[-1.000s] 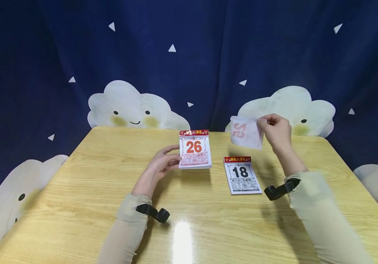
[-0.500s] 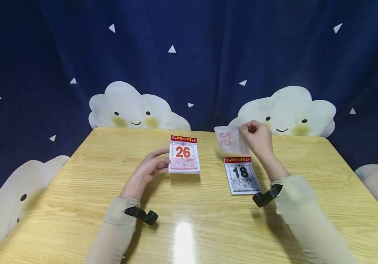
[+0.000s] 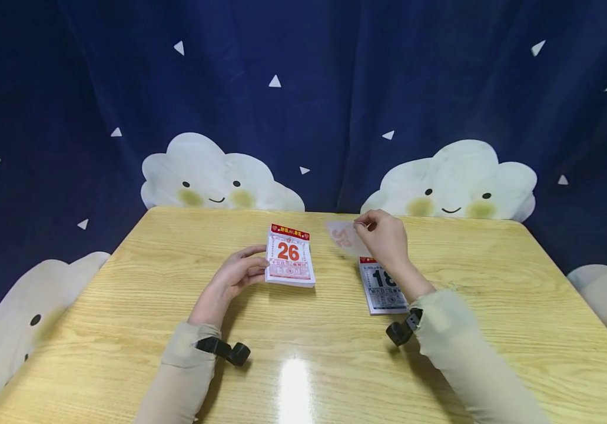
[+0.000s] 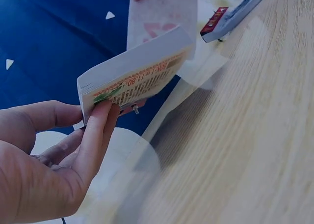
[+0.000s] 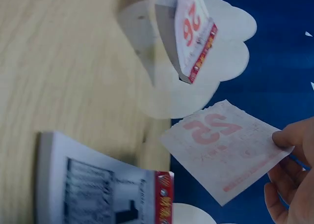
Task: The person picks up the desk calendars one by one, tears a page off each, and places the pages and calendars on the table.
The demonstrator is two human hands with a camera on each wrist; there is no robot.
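Observation:
My left hand (image 3: pixel 233 274) grips the left side of a tear-off calendar (image 3: pixel 289 259) showing a red 26 under a red header strip. The thumb is in front and fingers lie against the printed back, and the pad is tilted and raised off the table, as the left wrist view shows. Between thumb and fingers my right hand (image 3: pixel 387 240) pinches one corner of a thin loose calendar page (image 5: pixel 223 155), its red 25 showing through reversed. Below that hand, a second tear-off calendar (image 3: pixel 380 294) with a black 18 lies on the table, partly covered by the right hand and wrist.
The light wooden table (image 3: pixel 303 335) runs back to a dark blue curtain (image 3: pixel 303 106) printed with white clouds and triangles. Small black cameras are strapped to both wrists, including the left wrist camera (image 3: pixel 238 354).
The right hand has moved left and down with the loose page, now overlapping the 18 calendar. The left hand has carried the 26 calendar left and slightly lower.

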